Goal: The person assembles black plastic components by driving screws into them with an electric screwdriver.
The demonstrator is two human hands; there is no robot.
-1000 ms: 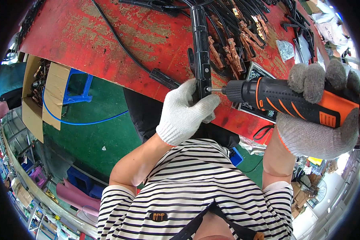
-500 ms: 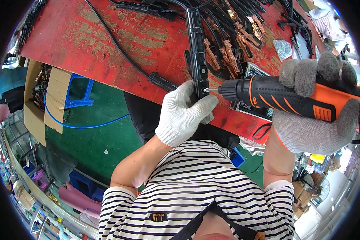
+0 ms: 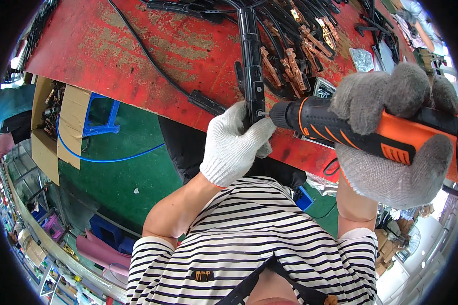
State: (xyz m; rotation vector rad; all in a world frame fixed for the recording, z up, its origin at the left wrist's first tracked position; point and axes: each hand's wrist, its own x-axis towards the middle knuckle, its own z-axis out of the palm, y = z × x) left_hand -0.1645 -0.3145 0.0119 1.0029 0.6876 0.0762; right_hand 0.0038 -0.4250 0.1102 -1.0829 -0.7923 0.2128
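Note:
A long black tubular handle (image 3: 251, 61) lies over the table's near edge, and my left hand (image 3: 231, 147), in a white knit glove, pinches its near end. A small screw (image 3: 260, 113) sits in the side of that end. My right hand (image 3: 392, 175), in a greyish glove, is wrapped around a black and orange power screwdriver (image 3: 315, 119). Its nose points left at the screw, close beside my left fingertips. Only a short length of bit shows between the nose and the handle; the bit's tip is hard to make out.
Copper-coloured clamp parts (image 3: 292, 68) and black cables crowd the far side of the worn red table (image 3: 102, 46). A tray of screws (image 3: 324, 87) is partly behind the screwdriver. A cardboard box (image 3: 71, 122) and a blue stool (image 3: 104, 114) stand at left. Another person is at the far right.
My right hand has brought the screwdriver left and slightly down, so less of the bit shows. The screw appears deeper in the handle. My left hand stays nearly still.

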